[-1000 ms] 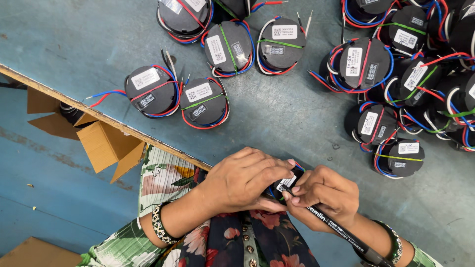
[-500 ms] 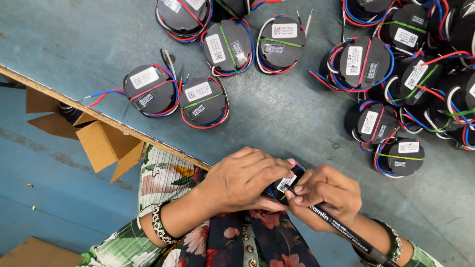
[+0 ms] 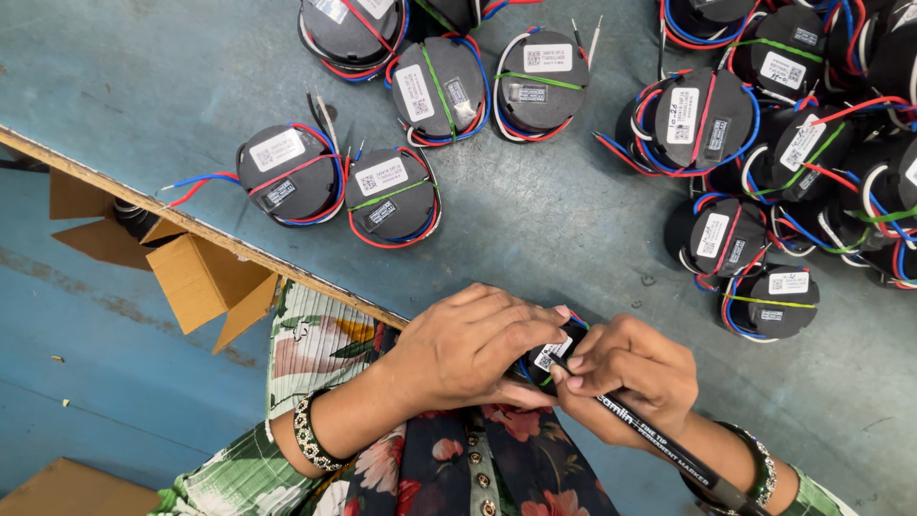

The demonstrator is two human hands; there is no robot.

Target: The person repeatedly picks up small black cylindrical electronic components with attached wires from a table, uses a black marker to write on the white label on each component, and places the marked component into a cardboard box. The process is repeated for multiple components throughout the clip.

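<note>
The left hand (image 3: 473, 349) cups a round black wire-wrapped component with a white label (image 3: 552, 352), fingers curled over its top so it sits steady at the near edge of the grey-blue counter (image 3: 573, 220). The right hand (image 3: 626, 377) pinches a black marker pen (image 3: 659, 441), tip against the label — apparently braced for marking. Similar black round units (image 3: 392, 194) lie label-up well apart from the hands.

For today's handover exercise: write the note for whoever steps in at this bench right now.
Left hand: clasps a round black wired unit at the table edge.
Right hand: holds a black marker, tip on that unit's white label.
Done: the unit is in hand, the tip is on the label; any mark is hidden.
Left: other similar units lie on the grey table; whether they are marked cannot be told.
</note>
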